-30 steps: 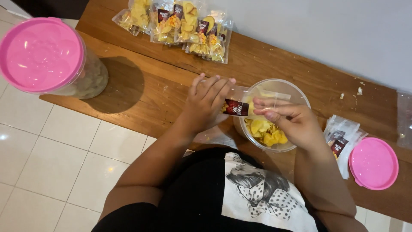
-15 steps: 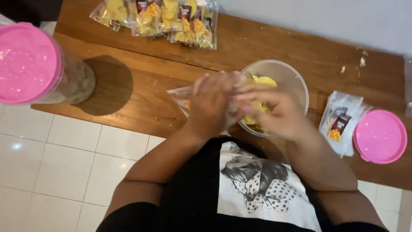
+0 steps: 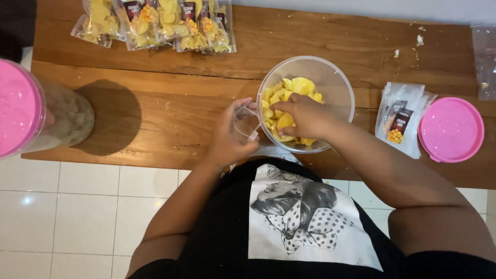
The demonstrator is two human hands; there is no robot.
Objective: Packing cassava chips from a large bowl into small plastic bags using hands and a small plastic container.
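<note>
My left hand holds a small clear plastic bag open beside the clear round tub. Inside the tub lie yellow chips. My right hand reaches into the tub and closes on some of the chips. Both rest over the front of a low wooden table.
Several filled chip bags lie at the table's back left. A tall clear jar with a pink lid stands at the far left. To the right are a stack of empty printed bags and a pink lid. White floor tiles lie below.
My right hand has gone from holding the bag's printed top to reaching into the tub for chips. My left hand now holds the bag open beside the tub.
</note>
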